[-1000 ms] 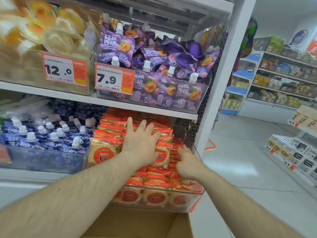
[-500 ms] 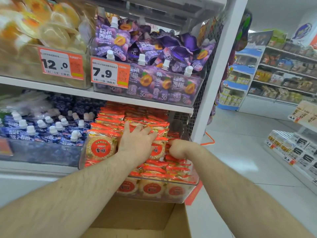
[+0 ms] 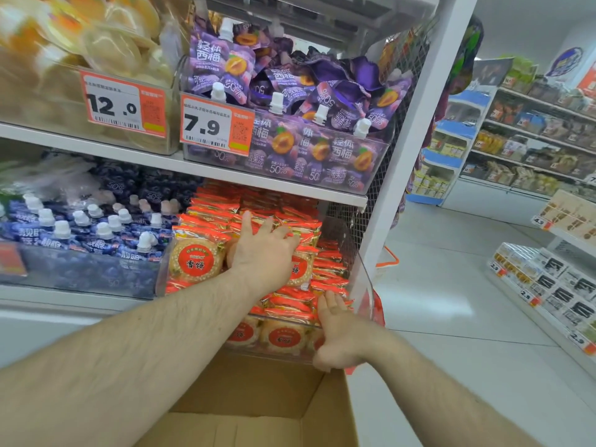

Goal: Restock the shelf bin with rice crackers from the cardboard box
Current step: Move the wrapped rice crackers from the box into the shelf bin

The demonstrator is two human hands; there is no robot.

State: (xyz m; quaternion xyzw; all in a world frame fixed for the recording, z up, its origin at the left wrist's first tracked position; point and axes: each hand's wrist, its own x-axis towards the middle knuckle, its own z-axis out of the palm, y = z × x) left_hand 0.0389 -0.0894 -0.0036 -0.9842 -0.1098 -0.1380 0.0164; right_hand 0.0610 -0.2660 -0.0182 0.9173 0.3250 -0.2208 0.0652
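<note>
Below my arms, the box (image 3: 264,411) is cut off, its contents hidden. Crackers (image 3: 196,261) labelled 雪饼 fill the clear bin (image 3: 362,253). My left hand (image 3: 263,253) lies spread on them, fingers loose. My right hand (image 3: 338,337) grips the bin's front rim. Tags above read 12.0 and 7.9.

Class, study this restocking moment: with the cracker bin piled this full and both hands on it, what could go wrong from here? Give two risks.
1. The rice cracker packets are heaped above the clear bin rim; the left hand pressing on them might push some over the side.
2. The bin juts past the shelf edge over the cardboard box, with the right hand at its front corner; a tug could tip it out.
</note>
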